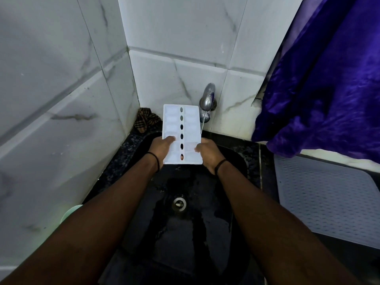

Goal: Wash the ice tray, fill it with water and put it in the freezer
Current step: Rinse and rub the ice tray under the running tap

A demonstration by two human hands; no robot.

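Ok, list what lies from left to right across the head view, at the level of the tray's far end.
Checked cloth → ice tray → tap → purple cloth.

Tray (181,134) above sink (230,202), beside tap (207,99)

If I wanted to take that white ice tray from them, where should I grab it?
Probably the far short end of the ice tray, coming from the left. It is long and flat, the left hand and right hand already grip both long edges at the near end, and the tap with its thin stream crowds the right.
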